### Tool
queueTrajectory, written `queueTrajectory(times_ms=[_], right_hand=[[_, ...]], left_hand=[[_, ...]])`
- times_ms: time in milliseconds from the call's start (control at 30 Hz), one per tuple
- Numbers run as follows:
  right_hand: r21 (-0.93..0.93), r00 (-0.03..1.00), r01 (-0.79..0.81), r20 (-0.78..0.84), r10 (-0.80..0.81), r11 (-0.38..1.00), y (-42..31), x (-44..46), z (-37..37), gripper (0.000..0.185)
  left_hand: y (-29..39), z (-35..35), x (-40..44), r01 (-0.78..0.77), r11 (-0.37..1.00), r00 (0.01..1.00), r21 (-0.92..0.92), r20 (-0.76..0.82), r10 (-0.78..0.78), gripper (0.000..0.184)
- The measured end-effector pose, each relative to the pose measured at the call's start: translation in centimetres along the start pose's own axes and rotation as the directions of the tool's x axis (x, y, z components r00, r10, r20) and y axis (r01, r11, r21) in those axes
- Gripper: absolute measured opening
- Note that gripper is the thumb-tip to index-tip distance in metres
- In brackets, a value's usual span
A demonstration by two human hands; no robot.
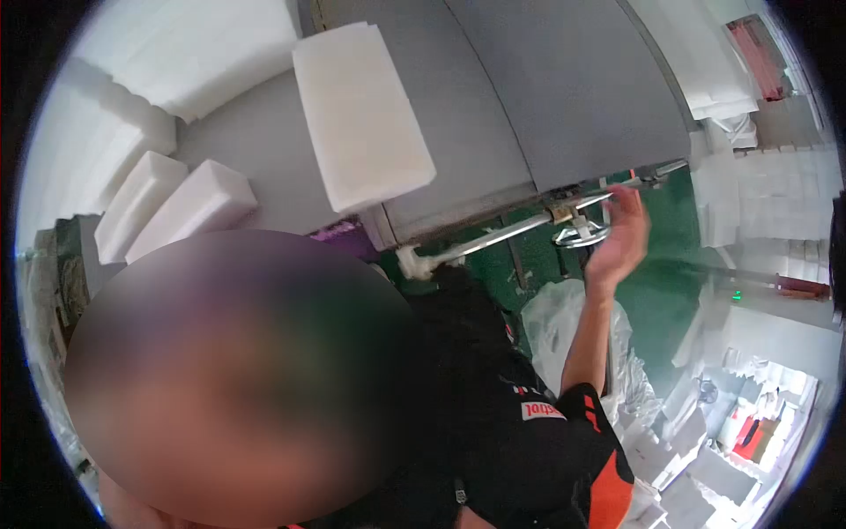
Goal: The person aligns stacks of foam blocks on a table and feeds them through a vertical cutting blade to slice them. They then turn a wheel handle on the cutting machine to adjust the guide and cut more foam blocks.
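Note:
My right hand [619, 240] is raised at the front edge of the grey table [582, 88]. Its fingers are loosely bent, slightly smeared, and overlap the metal rail [507, 234] in view; whether they touch it I cannot tell. Just beside the palm is a small metal handwheel [582, 234]. A white foam-like block [361, 115] lies on the table near its front edge. A large blurred oval covers the lower left. I cannot make out my left hand; only a patch of skin shows at the bottom left.
Two smaller white blocks [198, 204] lie at the left, beside larger white stacks [189, 53]. Clear plastic sheeting [555, 322] hangs or lies below my right forearm. Green floor [665, 291] shows past the table edge. More white stacks [749, 203] stand along the right.

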State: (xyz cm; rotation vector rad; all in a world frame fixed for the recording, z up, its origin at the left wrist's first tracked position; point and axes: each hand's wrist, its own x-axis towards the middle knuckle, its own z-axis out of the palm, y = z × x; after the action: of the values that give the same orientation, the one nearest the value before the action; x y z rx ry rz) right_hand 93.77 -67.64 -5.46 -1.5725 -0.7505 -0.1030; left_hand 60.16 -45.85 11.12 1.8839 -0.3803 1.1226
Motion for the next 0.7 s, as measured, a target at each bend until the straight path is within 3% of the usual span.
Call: queueTrajectory(times_ms=[67, 100, 133, 200, 233, 300, 333, 400, 433, 467, 500, 533, 567, 600, 633, 667, 700], right_hand=[[-0.011, 0.968, 0.124, -0.218, -0.123, 0.992, 0.1, 2.9, -4.4, 0.034], [-0.108, 0.949, 0.145, -0.265, -0.169, 0.983, 1.9, 4.4, -7.5, 0.034], [-0.027, 0.953, 0.083, -0.291, -0.088, 0.996, 3.4, 6.0, -9.5, 0.033], [0.103, 0.951, 0.014, -0.308, 0.019, 0.995, 7.8, 9.4, -12.8, 0.032], [0.202, 0.979, -0.107, -0.149, 0.138, 0.974, 10.1, 10.6, -13.9, 0.032], [0.335, 0.926, -0.365, 0.224, 0.303, 0.869, 15.7, 13.2, -14.6, 0.032], [0.355, 0.843, -0.495, 0.418, 0.339, 0.793, 18.6, 14.4, -14.1, 0.032], [0.290, 0.573, -0.729, 0.753, 0.322, 0.620, 24.4, 15.9, -12.6, 0.032], [0.290, 0.556, -0.739, 0.772, 0.307, 0.608, 27.4, 15.9, -11.1, 0.032], [0.403, 0.518, -0.818, 0.826, 0.220, 0.411, 31.0, 15.7, -9.5, 0.035], [0.471, 0.496, -0.863, 0.859, 0.126, 0.182, 30.1, 15.7, -7.5, 0.037], [0.490, 0.442, -0.869, 0.713, 0.544, 0.063, 29.1, 15.6, -6.3, 0.037], [0.537, 0.252, -0.843, 0.447, 0.858, -0.032, 24.7, 15.6, -4.5, 0.037], [0.522, 0.240, -0.852, 0.458, 0.856, -0.040, 29.2, 15.4, -4.7, 0.037], [0.493, 0.430, -0.870, 0.770, 0.471, -0.013, 36.1, 15.1, -4.8, 0.038], [0.479, 0.478, -0.878, 0.877, -0.050, 0.019, 40.2, 15.1, -4.7, 0.039], [0.461, 0.459, -0.887, 0.886, -0.058, 0.015, 39.9, 15.1, -4.3, 0.039]], left_hand=[[0.2, 3.0, 2.1, 0.025, 1.000, 0.999, 0.001, 0.027, -0.025, 0.011], [-0.1, 3.7, 2.9, 0.016, 1.000, 0.999, 0.016, 0.049, -0.017, 0.011], [-1.9, 5.8, 2.8, 0.011, 0.999, 0.998, 0.033, 0.062, -0.013, 0.011], [-9.1, 14.1, 0.4, 0.262, 0.962, 0.929, -0.081, 0.292, -0.229, 0.032], [-11.5, 18.0, -1.4, 0.321, 0.946, 0.872, -0.044, 0.403, -0.277, 0.030], [-16.4, 25.2, -4.5, 0.229, 0.974, 0.816, 0.005, 0.545, -0.194, 0.032], [-18.1, 28.4, -5.6, 0.218, 0.969, 0.707, 0.116, 0.666, -0.239, 0.035], [-20.9, 33.8, -6.2, 0.079, 0.971, 0.724, 0.226, 0.656, -0.212, 0.032], [-22.1, 36.1, -6.1, 0.093, 0.963, 0.722, 0.254, 0.648, -0.241, 0.032], [-23.1, 38.1, -5.6, 0.072, 0.954, 0.753, 0.292, 0.611, -0.244, 0.038], [-23.9, 39.7, -5.4, 0.049, 0.944, 0.781, 0.326, 0.576, -0.240, 0.044], [-24.6, 41.3, -5.4, 0.064, 0.938, 0.778, 0.341, 0.571, -0.261, 0.044], [-25.1, 42.9, -5.7, 0.096, 0.926, 0.775, 0.364, 0.556, -0.299, 0.044], [-25.7, 44.4, -5.8, 0.124, 0.914, 0.774, 0.387, 0.538, -0.333, 0.044], [-26.5, 45.7, -5.8, 0.149, 0.899, 0.774, 0.411, 0.517, -0.364, 0.045], [-27.1, 46.9, -5.8, 0.172, 0.883, 0.775, 0.436, 0.494, -0.395, 0.045], [-27.3, 48.1, -6.0, 0.185, 0.874, 0.777, 0.449, 0.477, -0.410, 0.045]])
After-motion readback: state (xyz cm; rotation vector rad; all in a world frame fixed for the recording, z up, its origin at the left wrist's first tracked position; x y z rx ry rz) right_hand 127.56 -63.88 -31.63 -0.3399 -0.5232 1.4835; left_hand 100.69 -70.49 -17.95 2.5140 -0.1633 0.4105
